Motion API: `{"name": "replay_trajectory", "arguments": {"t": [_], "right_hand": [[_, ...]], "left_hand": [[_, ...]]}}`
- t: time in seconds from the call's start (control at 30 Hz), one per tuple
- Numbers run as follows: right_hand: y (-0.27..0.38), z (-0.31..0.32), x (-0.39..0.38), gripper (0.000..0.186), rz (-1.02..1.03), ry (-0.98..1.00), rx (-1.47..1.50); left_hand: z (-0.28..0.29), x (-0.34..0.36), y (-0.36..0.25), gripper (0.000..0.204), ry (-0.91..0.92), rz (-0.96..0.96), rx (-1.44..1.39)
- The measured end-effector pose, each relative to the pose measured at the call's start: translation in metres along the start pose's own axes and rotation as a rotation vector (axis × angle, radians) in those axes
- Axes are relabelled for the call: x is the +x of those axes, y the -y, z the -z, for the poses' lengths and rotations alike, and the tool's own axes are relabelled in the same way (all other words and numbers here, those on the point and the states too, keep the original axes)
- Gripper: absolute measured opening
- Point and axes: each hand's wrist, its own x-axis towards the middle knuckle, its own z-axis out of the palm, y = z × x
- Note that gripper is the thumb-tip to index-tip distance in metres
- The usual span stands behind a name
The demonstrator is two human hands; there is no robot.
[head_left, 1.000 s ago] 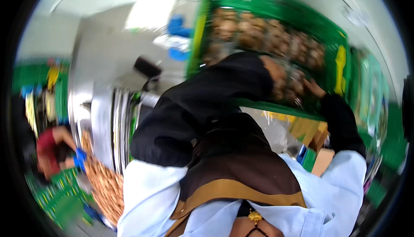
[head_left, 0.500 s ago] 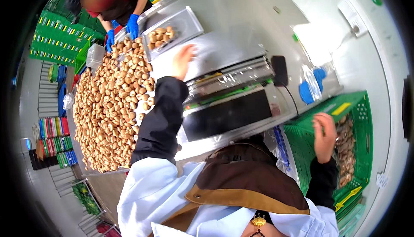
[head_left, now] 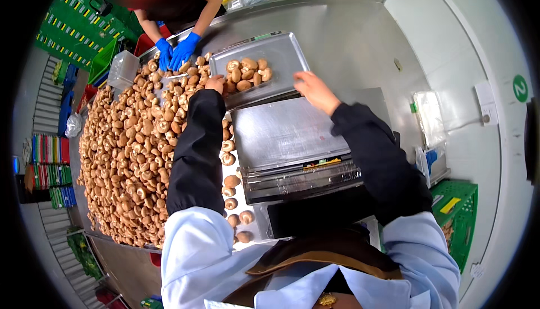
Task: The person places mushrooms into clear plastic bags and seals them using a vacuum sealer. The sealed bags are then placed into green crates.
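Note:
A shallow metal tray [head_left: 284, 56] bears a small heap of brown mushrooms [head_left: 247, 72] on its left part. My left hand [head_left: 215, 84] is closed at the tray's near left edge, beside the big mushroom pile [head_left: 129, 157]. At the tray's near right corner, my right hand [head_left: 316, 90] has its fingers bent over the rim. Just on my side of the tray sits a wrapping machine with a flat metal plate [head_left: 281, 131] and a film-covered front [head_left: 298, 182]. Loose mushrooms [head_left: 231, 181] lie along its left side.
Across the table a co-worker's blue-gloved hands [head_left: 179, 53] touch the pile's far end, next to a clear plastic box [head_left: 122, 70]. A green crate [head_left: 464, 224] stands at my right. Clear plastic bags [head_left: 430, 117] lie near the right wall. Green crates [head_left: 84, 22] are stacked far left.
My right hand has come from beside the green crate to the tray's right corner. My left hand has moved from above the machine's plate to the tray's left edge. The view has shifted.

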Motion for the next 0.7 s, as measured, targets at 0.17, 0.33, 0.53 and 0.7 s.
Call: {"name": "replay_trajectory", "arguments": {"t": [0.17,0.33,0.53,0.7], "right_hand": [[-0.024,-0.052,0.084,0.030,-0.536,0.068,0.440],[-0.030,-0.013,0.039,0.028,-0.301,-0.063,0.380],[0.022,0.086,-0.099,0.029,-0.445,0.028,0.414],[0.016,0.110,-0.169,0.031,-0.511,0.020,0.460]], "left_hand": [[-0.020,-0.017,0.001,0.025,-0.120,-0.197,0.078],[-0.046,-0.121,-0.093,0.026,-0.066,-0.212,-0.065],[-0.101,-0.249,-0.111,0.027,0.203,-0.056,-0.348],[-0.140,-0.298,-0.092,0.034,0.283,0.015,-0.378]]}}
